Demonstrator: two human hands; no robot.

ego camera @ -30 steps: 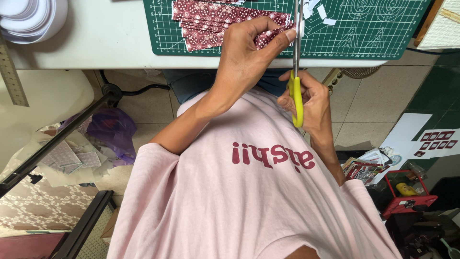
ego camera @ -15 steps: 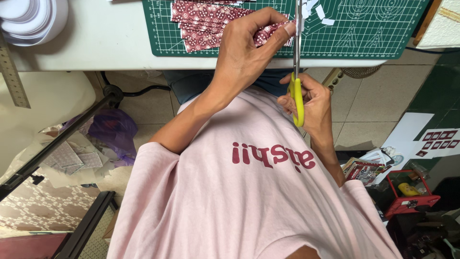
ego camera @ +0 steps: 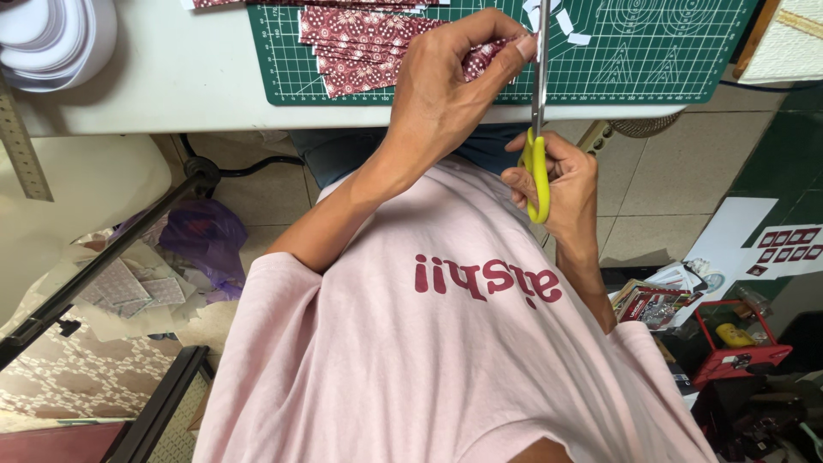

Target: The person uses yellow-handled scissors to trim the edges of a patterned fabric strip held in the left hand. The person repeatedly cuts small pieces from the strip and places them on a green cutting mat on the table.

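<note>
My left hand pinches a piece of maroon patterned paper at the near edge of the green cutting mat. My right hand grips yellow-handled scissors, blades pointing away from me and meeting the paper beside my left fingertips. More maroon patterned sheets lie stacked on the mat to the left. Small white paper scraps lie by the blade tips.
A white table carries the mat, a stack of white plates at far left and a metal ruler. On the floor are a purple bag, patterned papers, a red box and printed sheets.
My left hand has curled tighter on the paper piece. The scissors stay at nearly the same place against it.
</note>
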